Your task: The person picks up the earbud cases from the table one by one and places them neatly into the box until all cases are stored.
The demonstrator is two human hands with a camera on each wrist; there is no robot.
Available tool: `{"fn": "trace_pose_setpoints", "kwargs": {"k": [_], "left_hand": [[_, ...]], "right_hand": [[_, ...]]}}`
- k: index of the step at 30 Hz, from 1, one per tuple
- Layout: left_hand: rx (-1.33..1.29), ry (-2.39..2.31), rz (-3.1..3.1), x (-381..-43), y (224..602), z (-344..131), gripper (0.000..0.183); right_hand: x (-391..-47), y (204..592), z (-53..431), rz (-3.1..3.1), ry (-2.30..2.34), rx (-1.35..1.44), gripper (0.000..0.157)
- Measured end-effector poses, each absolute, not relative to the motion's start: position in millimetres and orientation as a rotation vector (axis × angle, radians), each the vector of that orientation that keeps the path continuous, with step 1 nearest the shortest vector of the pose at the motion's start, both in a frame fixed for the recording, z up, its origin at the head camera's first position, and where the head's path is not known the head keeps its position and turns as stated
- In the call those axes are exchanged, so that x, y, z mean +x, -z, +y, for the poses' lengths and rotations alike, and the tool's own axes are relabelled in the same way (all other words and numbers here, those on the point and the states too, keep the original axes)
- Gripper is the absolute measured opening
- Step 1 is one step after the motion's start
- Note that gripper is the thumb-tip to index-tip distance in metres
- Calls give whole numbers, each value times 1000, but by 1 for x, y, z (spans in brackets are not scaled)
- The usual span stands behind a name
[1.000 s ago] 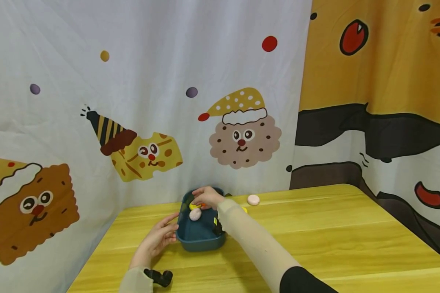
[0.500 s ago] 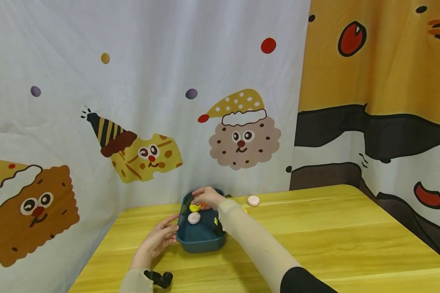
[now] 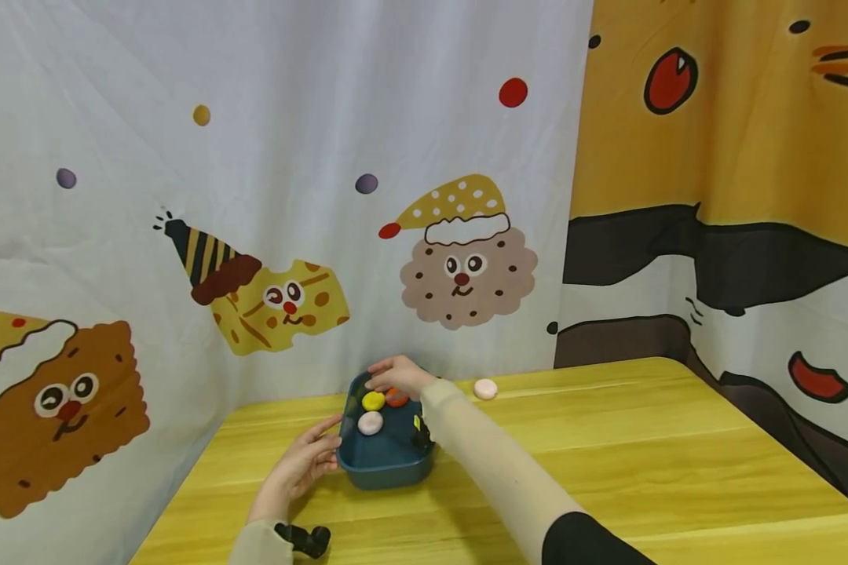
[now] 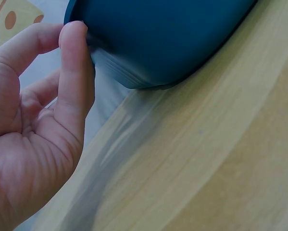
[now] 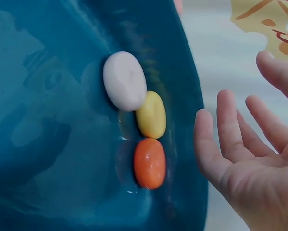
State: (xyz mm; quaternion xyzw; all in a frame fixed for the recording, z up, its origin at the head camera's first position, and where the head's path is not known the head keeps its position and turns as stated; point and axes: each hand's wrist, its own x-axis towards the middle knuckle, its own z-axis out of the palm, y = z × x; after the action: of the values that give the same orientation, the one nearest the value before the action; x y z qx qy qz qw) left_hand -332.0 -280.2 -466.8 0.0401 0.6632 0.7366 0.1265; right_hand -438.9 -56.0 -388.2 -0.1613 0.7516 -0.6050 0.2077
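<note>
A dark blue box (image 3: 389, 475) stands on the table, with three smooth, pebble-like oval pieces inside. The pale pink piece (image 5: 125, 81) touches the yellow piece (image 5: 151, 114), and the orange piece (image 5: 150, 163) lies beside the yellow one. My left hand (image 3: 304, 463) touches the box's left rim with its fingertips; its thumb (image 4: 74, 62) bears on the edge in the left wrist view. Over the far end of the box hovers my right hand (image 3: 403, 377), fingers relaxed and apart, holding nothing. In the right wrist view its fingers (image 5: 226, 120) show outside the box's edge.
Another pale pink piece (image 3: 485, 388) lies on the wooden table (image 3: 608, 455) to the right of the box. Close behind the box hangs a printed cloth (image 3: 290, 118). My right sleeve (image 3: 495, 455) crosses the box's right side and hides part of it.
The pink piece in the box has shifted slightly nearer and settled flat, apart from the right fingers. The yellow and orange pieces show more fully. Both hands hardly move.
</note>
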Motion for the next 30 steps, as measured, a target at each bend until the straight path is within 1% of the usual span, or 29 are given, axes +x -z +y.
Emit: {"fn": "trace_pose_setpoints", "kwargs": {"k": [8, 14, 18, 25, 30], "left_hand": [[140, -2134, 1936, -331, 465, -279, 67], [137, -2142, 1919, -331, 466, -281, 70], [139, -2141, 1915, -332, 467, -281, 70], [125, -2137, 1909, -333, 467, -283, 71], [148, -2137, 1886, -333, 468, -284, 71]], "right_hand": [[-445, 373, -39, 2084, 1704, -539, 55], [-450, 365, -22, 2162, 1648, -615, 51], [-453, 363, -4, 2222, 1636, -635, 50], [-455, 361, 31, 2244, 1664, -656, 55], [-459, 365, 56, 2267, 1696, -611, 54]]}}
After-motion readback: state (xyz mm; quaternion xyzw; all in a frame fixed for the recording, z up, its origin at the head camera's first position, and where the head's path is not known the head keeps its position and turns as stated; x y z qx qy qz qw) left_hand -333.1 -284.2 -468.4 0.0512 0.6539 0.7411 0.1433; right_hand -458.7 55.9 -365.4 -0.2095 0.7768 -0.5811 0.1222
